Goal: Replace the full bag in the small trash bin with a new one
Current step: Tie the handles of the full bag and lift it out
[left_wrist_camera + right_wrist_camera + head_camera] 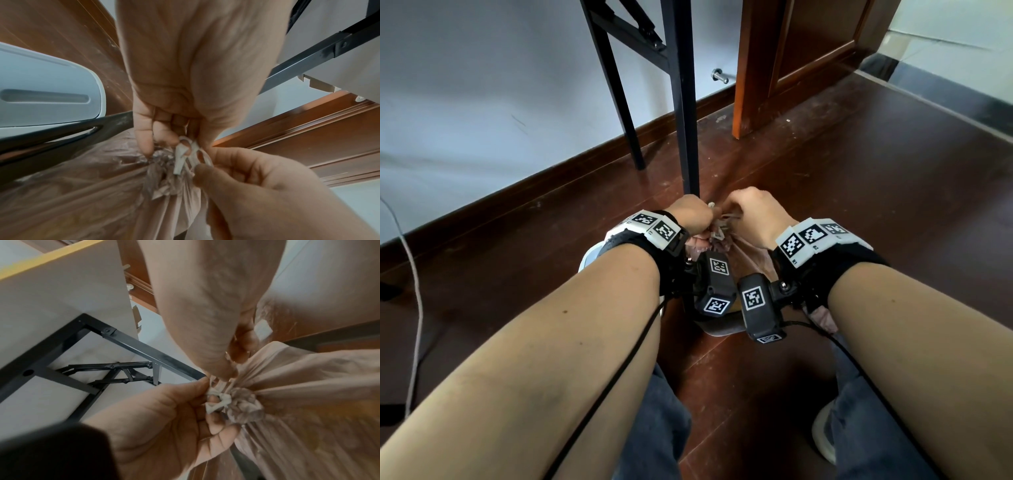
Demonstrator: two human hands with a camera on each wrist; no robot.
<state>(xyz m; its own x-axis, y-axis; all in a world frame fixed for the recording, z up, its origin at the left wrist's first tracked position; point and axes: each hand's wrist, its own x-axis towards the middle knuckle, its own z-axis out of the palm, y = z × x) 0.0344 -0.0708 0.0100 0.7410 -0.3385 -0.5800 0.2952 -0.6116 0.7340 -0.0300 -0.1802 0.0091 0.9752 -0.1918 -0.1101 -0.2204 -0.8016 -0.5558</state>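
The full bag (748, 262) is thin pinkish plastic, gathered to a crumpled neck (244, 405) with a white drawstring (185, 155) knotted beside it. It stands on the floor between my forearms. My left hand (702, 219) pinches the drawstring (218, 400) at the neck. My right hand (736, 209) pinches the same string from the other side; its fingers (207, 170) curl round the loops. The white bin (592, 257) shows only partly behind my left wrist; its white side (45, 97) is close to the bag (82, 194).
Black metal table legs (686, 102) stand just beyond my hands, the table's underside above them. A brown wooden door (791, 51) and a metal door stop (719, 76) are behind. A white cable (414, 291) lies on the left floor. My knees and a shoe (825, 435) are below.
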